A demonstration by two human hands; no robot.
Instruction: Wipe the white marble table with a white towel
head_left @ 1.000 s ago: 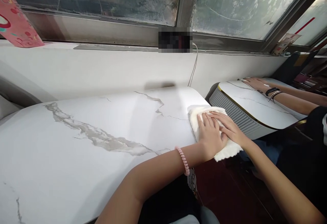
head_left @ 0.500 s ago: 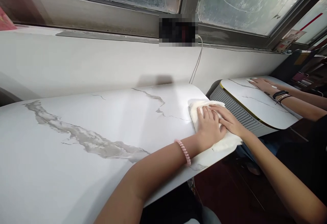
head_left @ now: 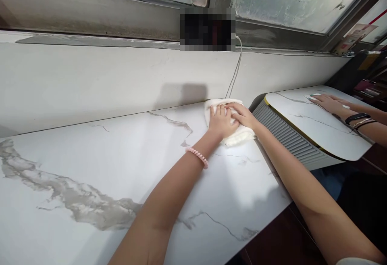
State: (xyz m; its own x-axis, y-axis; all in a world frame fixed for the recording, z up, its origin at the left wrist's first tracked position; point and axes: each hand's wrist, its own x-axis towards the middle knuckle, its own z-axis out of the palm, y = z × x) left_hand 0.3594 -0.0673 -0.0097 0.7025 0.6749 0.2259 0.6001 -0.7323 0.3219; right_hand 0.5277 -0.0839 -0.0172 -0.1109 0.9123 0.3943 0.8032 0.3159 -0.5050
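A cream-white cleaning cloth (head_left: pixel 238 137) lies spread at the far right corner of the white marbled table (head_left: pixel 145 156), close to the wall. My left hand (head_left: pixel 223 123), with a pink coiled band on its wrist, presses flat on the cloth with fingers spread. Beside it, my right hand (head_left: pixel 243 116) also rests on the cloth, fingers stretched toward the left and close to my left hand. Both palms face down, and neither hand is closed round the cloth.
A second marbled table (head_left: pixel 320 115) with a ribbed side stands to the right, where a co-worker's hands (head_left: pixel 329 103) rest on a white cloth. Behind my table are the wall (head_left: pixel 105 79), hanging cables (head_left: pixel 235 73) and a blurred dark object (head_left: pixel 207 30) on the sill.
Both hands and the cloth have moved away from me and slightly left, from the right front edge to the far corner by the wall. The view has shifted somewhat.
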